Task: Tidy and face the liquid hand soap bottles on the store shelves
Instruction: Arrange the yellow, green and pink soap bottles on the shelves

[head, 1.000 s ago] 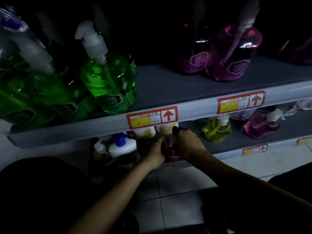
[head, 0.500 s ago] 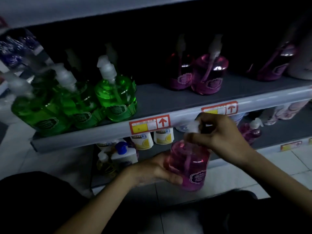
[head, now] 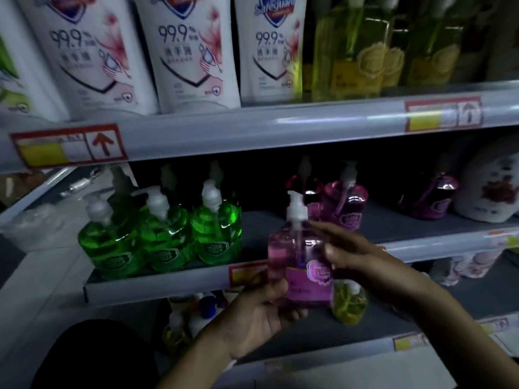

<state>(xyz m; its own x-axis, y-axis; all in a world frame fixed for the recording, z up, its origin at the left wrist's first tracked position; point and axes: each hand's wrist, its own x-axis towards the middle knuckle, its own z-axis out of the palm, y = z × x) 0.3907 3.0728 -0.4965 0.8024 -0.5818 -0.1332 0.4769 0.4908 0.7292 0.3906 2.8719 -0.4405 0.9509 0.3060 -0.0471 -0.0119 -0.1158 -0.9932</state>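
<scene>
I hold a pink pump soap bottle upright in front of the middle shelf. My left hand grips its base from below and the left. My right hand curls round its right side, thumb over the label. On the middle shelf stand three green pump bottles at the left and pink pump bottles further back at the centre. Another dark pink bottle stands to the right.
The top shelf carries white Safeguard refill bottles and yellow bottles. A white bottle is at the middle shelf's right end. On the bottom shelf sit a yellow pump bottle and blue-capped white bottles.
Both hands lifted the pink bottle from the bottom shelf up to the middle shelf level. My right hand moved from the pump head to the bottle's side. The view tilted upward.
</scene>
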